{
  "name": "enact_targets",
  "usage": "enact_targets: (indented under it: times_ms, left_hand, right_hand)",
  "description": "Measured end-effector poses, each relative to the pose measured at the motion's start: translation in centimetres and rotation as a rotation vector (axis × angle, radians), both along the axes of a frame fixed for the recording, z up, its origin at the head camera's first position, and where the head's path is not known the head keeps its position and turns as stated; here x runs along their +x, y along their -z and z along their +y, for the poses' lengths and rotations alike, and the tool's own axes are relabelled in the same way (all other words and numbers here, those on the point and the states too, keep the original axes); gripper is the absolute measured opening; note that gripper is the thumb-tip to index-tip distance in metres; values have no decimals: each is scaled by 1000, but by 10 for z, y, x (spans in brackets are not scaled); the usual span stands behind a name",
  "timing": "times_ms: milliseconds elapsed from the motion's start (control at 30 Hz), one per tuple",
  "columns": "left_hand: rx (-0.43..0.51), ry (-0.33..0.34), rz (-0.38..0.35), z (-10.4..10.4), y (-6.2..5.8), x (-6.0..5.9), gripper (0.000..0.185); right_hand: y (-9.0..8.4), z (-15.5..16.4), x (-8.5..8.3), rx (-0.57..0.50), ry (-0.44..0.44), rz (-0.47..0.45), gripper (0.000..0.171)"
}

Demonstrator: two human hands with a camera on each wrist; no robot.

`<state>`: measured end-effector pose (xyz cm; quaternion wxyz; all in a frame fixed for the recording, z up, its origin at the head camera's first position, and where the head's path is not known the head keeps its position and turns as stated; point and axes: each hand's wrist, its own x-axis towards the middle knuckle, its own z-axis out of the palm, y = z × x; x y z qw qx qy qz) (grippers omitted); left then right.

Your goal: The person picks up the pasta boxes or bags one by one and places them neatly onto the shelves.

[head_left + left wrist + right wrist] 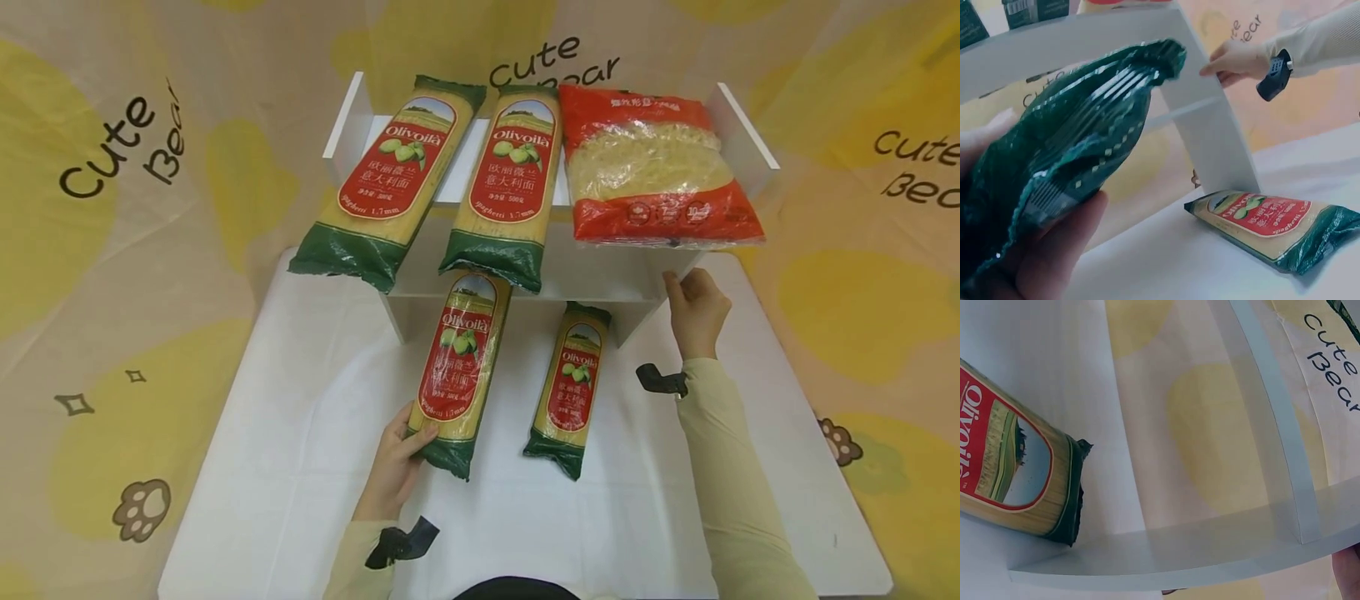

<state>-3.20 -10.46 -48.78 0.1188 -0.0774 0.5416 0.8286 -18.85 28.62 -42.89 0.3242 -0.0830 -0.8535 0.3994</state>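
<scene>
My left hand [411,440] grips the green bottom end of a long Olivoila spaghetti pack [461,367], whose top reaches under the white shelf [600,279]. In the left wrist view the crimped green end [1085,150] fills the frame, with my thumb [1054,250] under it. A second, shorter-looking spaghetti pack [572,387] lies flat to its right [1272,225]. My right hand [693,308] holds the front edge of the shelf's right side panel [1210,131]. The right wrist view shows one pack's top end [1010,462] under the shelf board [1179,550].
On top of the shelf lie two more spaghetti packs [390,179] [510,179], overhanging its front, and a red bag of short pasta [652,167]. Everything stands on a white table [300,417] against a yellow "Cute Bear" cloth. Black wrist cameras sit on both sleeves.
</scene>
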Motion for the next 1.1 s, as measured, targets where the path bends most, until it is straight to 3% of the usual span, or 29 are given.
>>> enact_targets:
  times_ms: [467, 833, 1100]
  left_hand:
    - [-11, -13, 27, 13, -12, -24, 52]
    - [-70, -41, 30, 28, -22, -45, 47]
    - [-149, -80, 40, 34, -32, -68, 46]
  right_hand:
    - [0, 0, 0, 4, 17, -13, 28]
    - [0, 0, 1, 0, 24, -23, 29]
    - [1, -1, 1, -10, 13, -14, 27]
